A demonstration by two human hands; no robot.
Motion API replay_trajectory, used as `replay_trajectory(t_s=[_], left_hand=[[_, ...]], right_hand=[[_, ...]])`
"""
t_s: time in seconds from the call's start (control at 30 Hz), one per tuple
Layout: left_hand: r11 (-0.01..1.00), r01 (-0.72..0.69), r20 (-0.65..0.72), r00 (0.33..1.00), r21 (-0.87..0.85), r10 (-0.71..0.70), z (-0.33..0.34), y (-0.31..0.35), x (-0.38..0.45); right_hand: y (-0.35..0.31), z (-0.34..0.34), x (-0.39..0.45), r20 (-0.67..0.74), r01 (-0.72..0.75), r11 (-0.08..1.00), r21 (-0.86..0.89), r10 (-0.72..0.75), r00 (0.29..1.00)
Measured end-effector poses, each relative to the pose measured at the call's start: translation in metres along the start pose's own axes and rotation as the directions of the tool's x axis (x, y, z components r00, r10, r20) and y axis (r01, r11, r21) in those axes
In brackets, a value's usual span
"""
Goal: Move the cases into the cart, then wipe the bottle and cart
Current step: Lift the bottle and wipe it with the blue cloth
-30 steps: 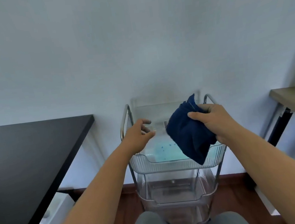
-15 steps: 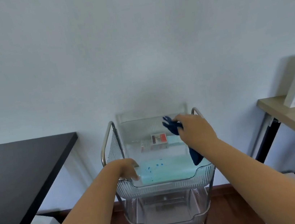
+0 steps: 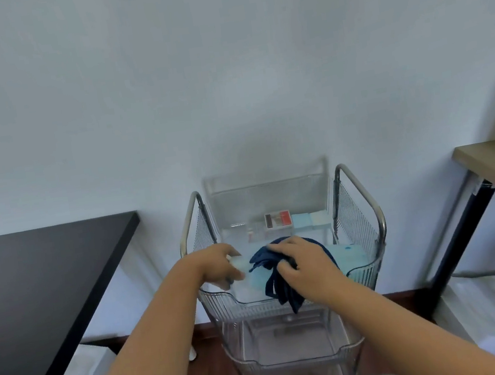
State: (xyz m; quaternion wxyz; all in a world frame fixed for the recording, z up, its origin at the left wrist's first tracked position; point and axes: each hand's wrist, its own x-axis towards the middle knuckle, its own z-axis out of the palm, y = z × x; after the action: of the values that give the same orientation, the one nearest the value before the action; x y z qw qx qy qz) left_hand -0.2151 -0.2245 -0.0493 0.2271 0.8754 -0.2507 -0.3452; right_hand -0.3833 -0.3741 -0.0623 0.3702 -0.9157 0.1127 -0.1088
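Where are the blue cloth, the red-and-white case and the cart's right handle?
Blue cloth (image 3: 281, 290): head view, on the folds hanging over the tray's front rim.
Red-and-white case (image 3: 277, 218): head view, on its top face.
Cart's right handle (image 3: 365, 196): head view, on the sloping metal tube.

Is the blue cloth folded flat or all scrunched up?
Scrunched up. The blue cloth is bunched under the right hand in the cart's top tray, with loose ends dangling over the front rim.

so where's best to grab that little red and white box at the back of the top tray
Judging by its pose, pinch the red and white box across its two short ends, coming straight down from above. It lies flat near the back of the cart's top tray, and the tray walls block a sideways approach.
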Motion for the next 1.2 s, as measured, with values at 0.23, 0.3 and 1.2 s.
replay_trajectory(t_s=[0.23,0.3,1.2], left_hand=[[0.902,-0.239,-0.190,0.965,-0.361,0.179,-0.003,0.017,-0.030],[0.848,-0.305,-0.302,0.936,-0.432,0.182,0.004,0.024,-0.034],[0.772,-0.625,-0.582,0.586,0.119,0.564,0.015,0.076,-0.053]], right_hand=[[0.024,-0.026,-0.006,-0.033,-0.035,0.758,0.651,0.074,0.997],[0.027,-0.029,-0.007,-0.145,0.034,0.804,0.593,0.065,0.987],[-0.018,-0.056,0.050,-0.125,-0.032,0.693,0.720,0.174,0.977]])
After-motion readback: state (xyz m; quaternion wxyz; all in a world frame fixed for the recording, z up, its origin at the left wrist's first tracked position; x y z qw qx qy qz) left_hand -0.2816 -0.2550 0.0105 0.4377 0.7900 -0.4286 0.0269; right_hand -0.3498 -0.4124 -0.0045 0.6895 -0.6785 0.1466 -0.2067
